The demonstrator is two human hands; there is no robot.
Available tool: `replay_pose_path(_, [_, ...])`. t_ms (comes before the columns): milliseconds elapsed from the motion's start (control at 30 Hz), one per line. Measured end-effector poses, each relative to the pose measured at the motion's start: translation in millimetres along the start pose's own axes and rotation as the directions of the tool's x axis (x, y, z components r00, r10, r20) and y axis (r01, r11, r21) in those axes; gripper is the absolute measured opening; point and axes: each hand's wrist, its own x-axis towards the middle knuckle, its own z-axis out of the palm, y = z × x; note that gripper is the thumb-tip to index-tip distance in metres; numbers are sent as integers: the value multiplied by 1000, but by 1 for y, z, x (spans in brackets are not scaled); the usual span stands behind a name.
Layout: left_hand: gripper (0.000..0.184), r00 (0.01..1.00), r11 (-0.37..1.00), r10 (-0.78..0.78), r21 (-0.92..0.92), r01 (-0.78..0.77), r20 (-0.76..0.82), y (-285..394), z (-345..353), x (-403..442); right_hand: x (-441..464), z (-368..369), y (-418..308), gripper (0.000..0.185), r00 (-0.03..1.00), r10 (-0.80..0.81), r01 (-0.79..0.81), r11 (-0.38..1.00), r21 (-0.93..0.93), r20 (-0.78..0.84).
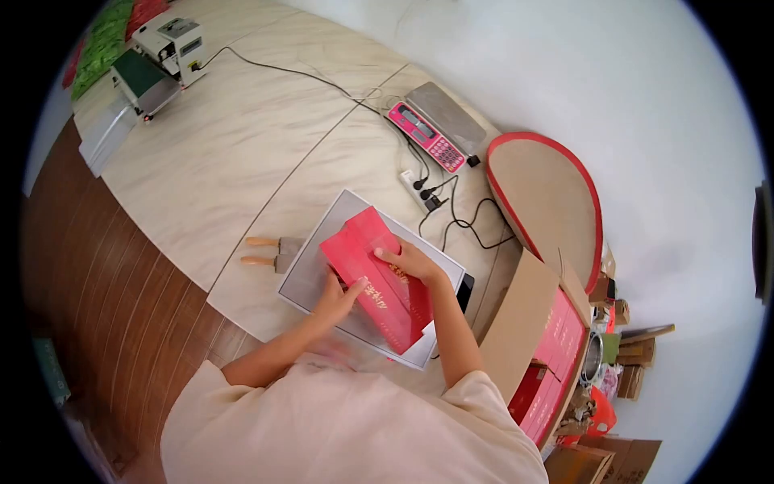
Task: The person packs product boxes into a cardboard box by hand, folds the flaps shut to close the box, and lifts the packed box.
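Observation:
Two long red packets with gold lettering, one (pixel 363 282) on the left and one (pixel 411 294) on the right, lie side by side in my hands. My left hand (pixel 334 297) grips the left packet from its lower left side, thumb on top. My right hand (pixel 411 262) has its thumb across the upper face of the right packet and its fingers at the side. Whether the packets are joined, I cannot tell. Beneath them is a shallow white tray (pixel 318 274) with a grey inside. Two flat tools with wooden handles (pixel 260 251) lie left of the tray, their ends partly hidden.
An open cardboard box (pixel 516 319) of red packs stands at the right. Beyond the tray are a power strip (pixel 419 192) with cables and a pink-keyed scale (pixel 427 137). A red-rimmed round board (pixel 548 194) leans on the wall. A machine (pixel 165 60) stands far left.

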Motion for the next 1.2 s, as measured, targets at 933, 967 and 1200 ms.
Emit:
replay_pose_path(933, [60,899,928,334,68,-366,283,63,12,26,-118,69,51,79,538,-104,618,724,307,-837])
replay_pose_path(967, [58,906,924,336,98,-370,256,62,10,25,-118,68,55,78,498,-112,636,721,274,-860])
replay_pose_path(1200, [50,927,913,302,212,-349,225,65,2,15,-115,64,65,74,444,-115,644,730,228,-888])
